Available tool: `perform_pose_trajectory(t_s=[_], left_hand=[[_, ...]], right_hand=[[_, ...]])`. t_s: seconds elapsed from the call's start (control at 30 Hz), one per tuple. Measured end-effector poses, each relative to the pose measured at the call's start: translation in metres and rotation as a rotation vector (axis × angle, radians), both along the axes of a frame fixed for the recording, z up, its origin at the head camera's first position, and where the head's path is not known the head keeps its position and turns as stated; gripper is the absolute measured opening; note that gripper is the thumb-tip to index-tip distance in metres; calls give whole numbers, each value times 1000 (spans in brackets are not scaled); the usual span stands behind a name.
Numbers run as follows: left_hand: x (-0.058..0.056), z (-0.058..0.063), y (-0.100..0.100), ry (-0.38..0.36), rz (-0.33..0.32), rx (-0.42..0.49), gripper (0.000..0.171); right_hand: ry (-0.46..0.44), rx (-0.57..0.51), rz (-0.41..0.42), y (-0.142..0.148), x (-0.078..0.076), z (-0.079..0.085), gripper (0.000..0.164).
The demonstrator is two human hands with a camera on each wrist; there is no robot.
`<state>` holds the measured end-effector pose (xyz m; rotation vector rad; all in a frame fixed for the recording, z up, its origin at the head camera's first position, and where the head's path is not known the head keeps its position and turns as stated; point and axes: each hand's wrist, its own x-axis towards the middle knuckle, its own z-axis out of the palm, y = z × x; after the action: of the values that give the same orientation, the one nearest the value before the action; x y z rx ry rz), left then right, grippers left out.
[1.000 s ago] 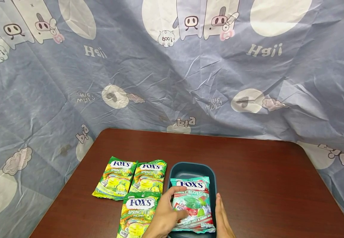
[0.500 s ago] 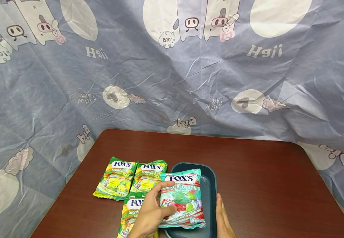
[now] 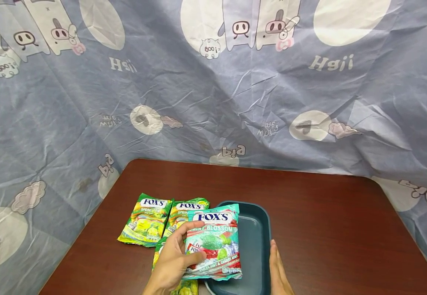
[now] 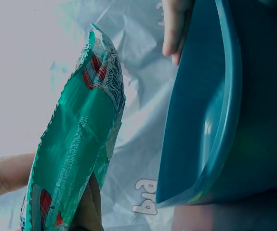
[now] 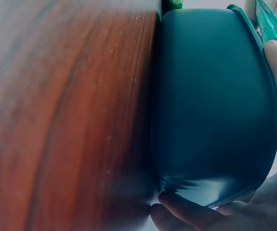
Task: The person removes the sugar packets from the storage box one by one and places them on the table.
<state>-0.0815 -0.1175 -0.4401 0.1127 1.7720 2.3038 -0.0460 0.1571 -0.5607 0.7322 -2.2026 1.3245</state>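
My left hand (image 3: 174, 256) grips a teal Fox's Mint Blossom candy bag (image 3: 213, 246), thumb on its front face. The bag is raised over the left side of a dark blue plastic tub (image 3: 255, 246), whose bare floor shows. In the left wrist view the bag (image 4: 75, 134) is seen from its edge, apart from the tub (image 4: 232, 96). My right hand (image 3: 279, 270) rests with straight fingers along the tub's right wall. In the right wrist view its fingertips (image 5: 186, 209) touch the tub's outside (image 5: 210, 106).
Green Fox's Spring Tea bags lie left of the tub: one at the far left (image 3: 147, 221), one beside it (image 3: 189, 206), and a nearer one (image 3: 185, 288) mostly covered by the left hand and bag. The brown table (image 3: 327, 229) meets a grey-blue printed cloth (image 3: 198, 94) behind.
My left hand has lifted the Mint Blossom bag out of the tub and carried it left, uncovering the tub's floor. The right hand stays by the tub's wall.
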Motion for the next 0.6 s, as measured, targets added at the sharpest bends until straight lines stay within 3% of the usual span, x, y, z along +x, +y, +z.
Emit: perform_pose_trajectory(t_s=[0.27, 0.6], left_hand=[[-2, 6, -11, 36, 52, -75, 70], [0, 11, -37, 34, 60, -26, 72]], right_hand=[[-30, 0, -3, 1, 1, 1, 112], [-31, 15, -5, 0, 1, 4, 114]])
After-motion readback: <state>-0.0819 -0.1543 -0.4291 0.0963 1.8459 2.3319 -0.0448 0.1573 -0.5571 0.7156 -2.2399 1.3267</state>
